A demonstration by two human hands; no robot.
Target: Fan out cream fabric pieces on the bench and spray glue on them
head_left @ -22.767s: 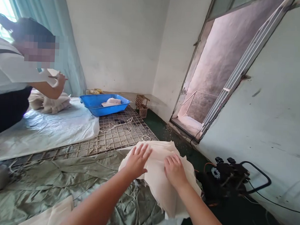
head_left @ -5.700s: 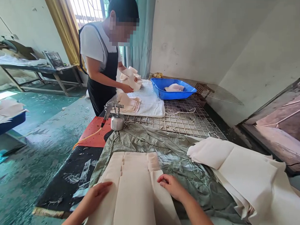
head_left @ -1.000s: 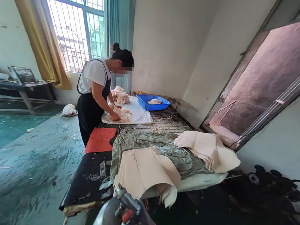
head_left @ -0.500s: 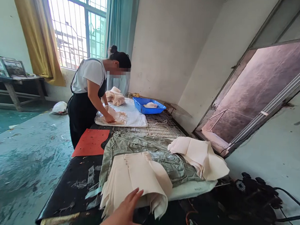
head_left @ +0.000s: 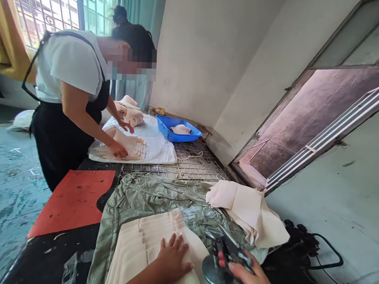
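My left hand point(head_left: 173, 257) lies with fingers spread on a fanned stack of cream sheets point(head_left: 132, 247), pressing on its top layer. At the bottom right, my right hand point(head_left: 251, 276) is wrapped round the handle of a metal spray gun point(head_left: 216, 271) with a round silver cup below it. The gun is just right of the stack's curled edge; its lower part is cut off by the frame. Under the stack spreads a crumpled grey-green cloth point(head_left: 156, 190). A second pile of cream sheets point(head_left: 237, 201) rests on the cloth's right side.
Across the table a co-worker point(head_left: 70, 71) bends over more cream sheets point(head_left: 135, 150) on a white cloth point(head_left: 159, 151). A blue basin point(head_left: 177, 135) stands on a wire grid point(head_left: 201, 163). Red sheet point(head_left: 75, 200) lies at the left; a dark machine point(head_left: 300, 249) sits at the right.
My left hand has settled onto the cream stack. My right hand has come into view holding the spray gun. The view has moved nearer the table, and the co-worker's two hands show apart.
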